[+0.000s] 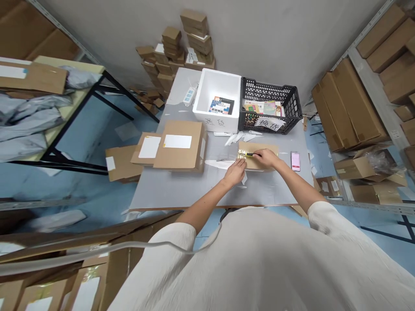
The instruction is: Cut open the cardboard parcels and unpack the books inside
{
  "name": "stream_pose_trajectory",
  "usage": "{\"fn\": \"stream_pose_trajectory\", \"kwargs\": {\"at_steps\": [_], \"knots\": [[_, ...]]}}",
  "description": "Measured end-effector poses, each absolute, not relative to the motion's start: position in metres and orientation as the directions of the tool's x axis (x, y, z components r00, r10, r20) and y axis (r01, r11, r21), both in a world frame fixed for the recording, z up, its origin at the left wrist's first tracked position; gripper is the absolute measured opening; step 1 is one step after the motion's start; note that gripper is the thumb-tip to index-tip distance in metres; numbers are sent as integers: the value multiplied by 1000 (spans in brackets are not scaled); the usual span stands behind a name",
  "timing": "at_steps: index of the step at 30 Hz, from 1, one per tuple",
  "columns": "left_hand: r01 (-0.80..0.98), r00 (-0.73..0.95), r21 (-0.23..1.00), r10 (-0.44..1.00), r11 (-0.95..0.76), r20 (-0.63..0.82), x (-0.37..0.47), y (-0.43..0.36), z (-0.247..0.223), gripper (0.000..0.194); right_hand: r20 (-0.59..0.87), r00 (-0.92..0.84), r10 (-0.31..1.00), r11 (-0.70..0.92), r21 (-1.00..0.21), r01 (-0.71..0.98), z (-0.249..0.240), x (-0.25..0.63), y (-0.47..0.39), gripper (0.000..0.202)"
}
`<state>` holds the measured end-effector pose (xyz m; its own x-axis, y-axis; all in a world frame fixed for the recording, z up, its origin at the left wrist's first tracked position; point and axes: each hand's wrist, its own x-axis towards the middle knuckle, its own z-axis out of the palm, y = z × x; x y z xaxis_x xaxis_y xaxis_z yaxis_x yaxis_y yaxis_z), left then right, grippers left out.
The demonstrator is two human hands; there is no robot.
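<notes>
On the matt grey tabletop [175, 190], the smooth white box [223, 83] at twelve o'clock looks like foam, and the openwork crate [291, 108] at two is black plastic. Dull brown cardboard forms the large carton [178, 157] at nine and the parcel [259, 147] at four, where glossy tape [241, 154] catches light.

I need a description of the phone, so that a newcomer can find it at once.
On the grey table, find the black crate, then come down to the small carton under the right hand. The phone lies flat just right of it, near the table's right edge. Its bright pink-and-white screen sets it apart from the brown carton.
</notes>
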<state>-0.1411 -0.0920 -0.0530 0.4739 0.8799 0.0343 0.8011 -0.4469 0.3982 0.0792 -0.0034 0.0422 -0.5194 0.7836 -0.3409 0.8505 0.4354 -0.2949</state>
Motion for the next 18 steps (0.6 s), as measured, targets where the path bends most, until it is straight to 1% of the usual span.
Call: {"fn": "stream_pose_trajectory", "kwargs": {"at_steps": [4,9,14,18], "knots": [[795,463,429,886,-429,28,-141,-92,-53,48,-355,-553,754,481,-275,833,47,78,2,41],[783,455,462,890,-417,32,-140,-92,-54,59,-383,-565,731,505,-253,825,52,74,6,40],[790,459,443,888,-424,32,-140,-90,-54,50,-397,-539,743,502,-203,841,54,68,8,41],[795,456,436,889,-423,31,-139,-89,-52,49,-404,-532,744,498,-195,845,56,67,7,41]]}}
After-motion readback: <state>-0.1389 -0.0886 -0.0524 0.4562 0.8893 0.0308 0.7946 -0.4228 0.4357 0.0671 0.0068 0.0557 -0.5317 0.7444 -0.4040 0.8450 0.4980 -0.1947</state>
